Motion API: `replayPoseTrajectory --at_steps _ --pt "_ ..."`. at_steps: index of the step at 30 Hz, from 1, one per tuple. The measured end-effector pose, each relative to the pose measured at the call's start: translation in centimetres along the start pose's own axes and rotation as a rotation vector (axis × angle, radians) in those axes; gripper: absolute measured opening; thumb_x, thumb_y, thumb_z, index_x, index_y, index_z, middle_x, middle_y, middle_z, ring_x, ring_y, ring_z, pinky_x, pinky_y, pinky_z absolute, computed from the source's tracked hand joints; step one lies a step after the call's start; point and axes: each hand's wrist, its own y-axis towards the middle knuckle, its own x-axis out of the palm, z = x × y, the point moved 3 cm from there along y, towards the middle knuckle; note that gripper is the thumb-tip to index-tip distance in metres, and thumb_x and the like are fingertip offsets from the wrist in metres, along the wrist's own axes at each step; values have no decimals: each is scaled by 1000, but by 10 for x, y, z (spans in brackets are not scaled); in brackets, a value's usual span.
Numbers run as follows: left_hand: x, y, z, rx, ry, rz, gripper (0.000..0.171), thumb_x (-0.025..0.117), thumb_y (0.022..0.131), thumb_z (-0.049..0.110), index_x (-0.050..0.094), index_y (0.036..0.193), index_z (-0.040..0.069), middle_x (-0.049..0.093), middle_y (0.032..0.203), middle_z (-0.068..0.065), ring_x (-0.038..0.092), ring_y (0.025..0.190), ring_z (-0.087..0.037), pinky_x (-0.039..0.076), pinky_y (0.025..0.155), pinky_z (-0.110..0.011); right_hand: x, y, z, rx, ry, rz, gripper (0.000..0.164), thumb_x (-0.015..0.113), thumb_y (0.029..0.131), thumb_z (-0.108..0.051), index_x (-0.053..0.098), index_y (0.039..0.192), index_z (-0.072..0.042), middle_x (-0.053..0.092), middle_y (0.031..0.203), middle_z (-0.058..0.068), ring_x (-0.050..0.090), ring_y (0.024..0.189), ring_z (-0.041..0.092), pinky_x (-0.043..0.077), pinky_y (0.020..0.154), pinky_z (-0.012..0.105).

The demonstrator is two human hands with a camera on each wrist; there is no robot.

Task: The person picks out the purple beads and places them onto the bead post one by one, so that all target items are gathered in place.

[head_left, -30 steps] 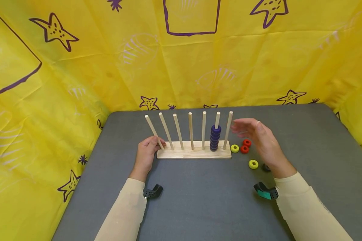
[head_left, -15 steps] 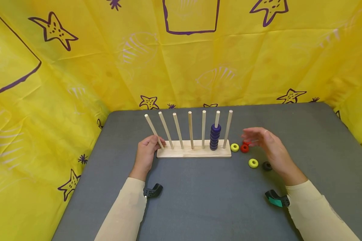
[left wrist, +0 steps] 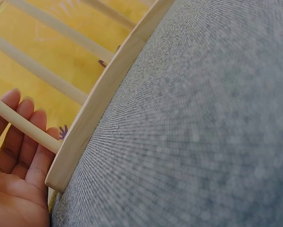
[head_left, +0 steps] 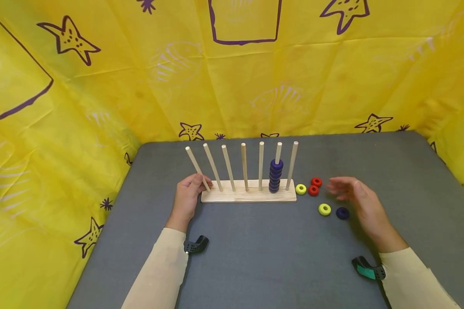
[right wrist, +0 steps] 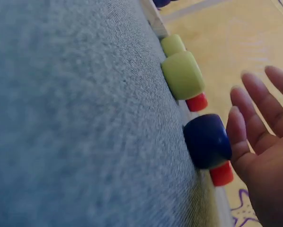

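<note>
A wooden rack [head_left: 236, 196] with several upright pegs stands on the table. On its second peg from the right sits a stack of dark blue rings [head_left: 276, 176]. My left hand [head_left: 188, 193] is at the rack's left end, its fingers [left wrist: 25, 135] extended behind the leftmost peg [left wrist: 25, 125]; its thumb is out of the left wrist view. My right hand [head_left: 365, 210] is over the table with relaxed, parted fingers, holding nothing. Nearest to it lies a loose dark blue ring [head_left: 342, 213]. In the right wrist view that blue ring [right wrist: 207, 142] appears beside the fingertips.
Between the rack and my right hand lie a yellow ring [head_left: 300, 189], two red rings [head_left: 313, 190] and another yellow ring [head_left: 325, 209]. The grey table [head_left: 263, 257] ends at the back against a yellow patterned cloth [head_left: 232, 94].
My right hand has moved right and toward the near side, away from the rack's right end, uncovering the red rings and the loose blue ring. My left hand and the rack look unchanged.
</note>
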Motion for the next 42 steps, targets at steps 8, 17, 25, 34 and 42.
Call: replayPoseTrajectory --at_steps 8,17,25,34,42 --pt "1 -1 2 -2 6 7 41 57 116 17 68 100 -20 75 93 -11 72 91 -21 59 87 -32 -6 -17 5 23 -87 50 44 32 119 -9 64 129 20 74 114 20 71 105 21 52 89 22" --pt "2 1 0 -1 -18 -2 44 59 115 19 68 101 -21 75 94 -15 73 92 -24 59 87 -33 -12 -24 11 97 -237 -44 32 40 115 2 66 129 16 76 116 12 71 108 12 49 94 19" --pt "1 1 0 -3 9 10 44 59 115 20 69 100 -20 76 93 -11 73 92 -22 59 87 -32 -15 -25 12 209 -350 -115 26 64 107 0 69 133 4 75 124 6 66 108 7 49 90 15" --pt "0 0 0 -4 19 2 48 59 115 25 69 101 -19 75 94 -12 73 94 -25 59 88 -33 -20 -25 17 243 -378 -144 34 77 100 1 70 134 0 75 126 9 69 104 9 52 88 15" --pt "0 1 0 4 20 1 50 60 115 28 69 101 -19 75 95 -14 73 93 -20 59 87 -32 -28 -24 18 210 -372 -174 41 82 93 7 71 132 2 76 125 10 68 110 8 50 92 13"
